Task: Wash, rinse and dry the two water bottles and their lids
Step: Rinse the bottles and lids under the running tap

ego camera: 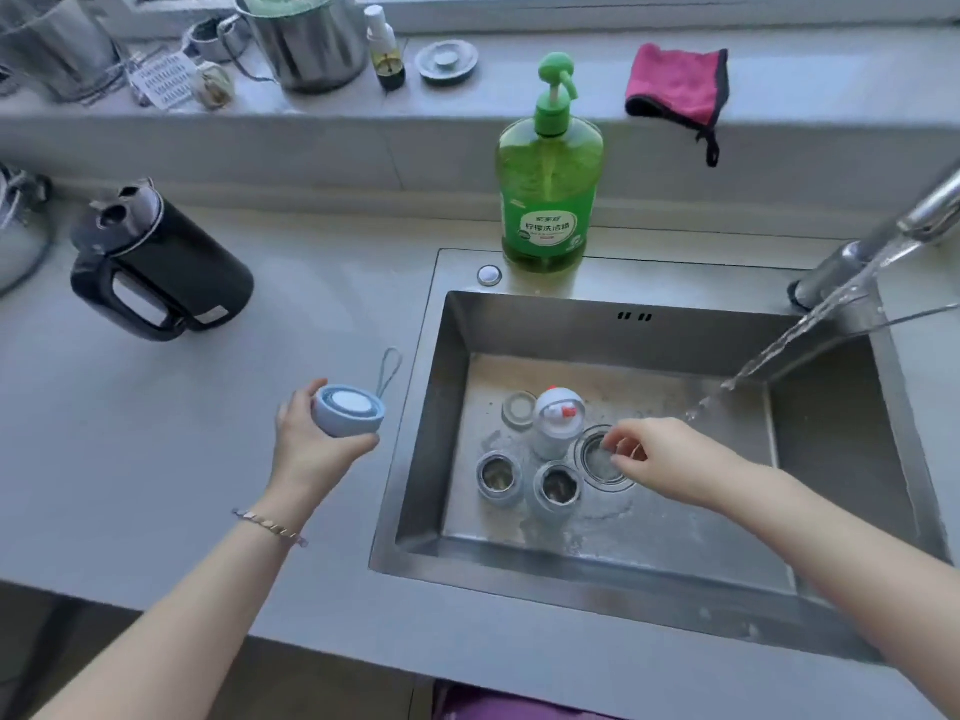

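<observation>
Early days, I judge: my left hand (311,452) grips a blue lid (348,410) over the bench (156,433), my right hand (660,462) hovers curled, perhaps pinching something, beside both unwashed bottles (500,476) in the sink (431,433); soap (550,189) and cloth (675,85) wait beyond.

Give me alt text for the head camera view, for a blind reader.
A person's left hand holds a blue lid beside a steel sink, while the right hand reaches toward the drain, near two open bottles standing inside. The tap is running.
</observation>
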### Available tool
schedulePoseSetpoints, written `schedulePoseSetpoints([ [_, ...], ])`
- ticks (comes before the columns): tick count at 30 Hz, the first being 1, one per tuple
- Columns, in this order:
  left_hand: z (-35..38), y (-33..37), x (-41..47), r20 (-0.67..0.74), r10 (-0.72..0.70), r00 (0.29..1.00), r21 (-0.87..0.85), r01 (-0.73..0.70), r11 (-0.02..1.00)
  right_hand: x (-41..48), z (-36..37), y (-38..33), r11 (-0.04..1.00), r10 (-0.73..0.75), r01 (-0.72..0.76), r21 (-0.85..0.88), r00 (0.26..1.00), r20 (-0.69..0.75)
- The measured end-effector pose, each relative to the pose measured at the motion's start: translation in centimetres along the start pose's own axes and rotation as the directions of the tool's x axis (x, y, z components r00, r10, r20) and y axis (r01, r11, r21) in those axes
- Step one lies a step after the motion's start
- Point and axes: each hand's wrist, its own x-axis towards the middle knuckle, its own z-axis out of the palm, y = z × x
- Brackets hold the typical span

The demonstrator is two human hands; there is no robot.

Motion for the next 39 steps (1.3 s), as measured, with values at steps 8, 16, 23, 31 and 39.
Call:
schedulePoseSetpoints([
  [8,2.1,-0.7,9.5,-0.059,0.036,0.998,-0.104,-0.042,0.994,2.4,1.7,-3.9,0.997,0.065,-0.064,0.053,0.998,-0.024],
  [16,4.0,-2.0,12.4,0.046,0.041,0.998,-0.104,-0.036,0.994,2.5,2.5,-3.7,0.980,0.175,-0.173,0.096,0.984,-0.011],
  [23,2.6,-0.3,7.0,-0.038,0.198,0.979,0.142,-0.191,0.971,3.8,4.8,-2.4,0.939,0.324,-0.305,0.160,0.939,-0.115],
  [31,5.4,-1.1,-0.8,0.544,0.216,0.811,0.087,-0.310,0.947,8.1,12.9,-1.3,0.918,0.393,-0.393,0.060,0.920,0.015],
  [39,7.0,-2.9,-3.1,0.634,0.136,0.761,0.120,-0.270,0.955,8.7,15.6,1.0,0.907,0.414,-0.405,0.119,0.907,-0.071],
])
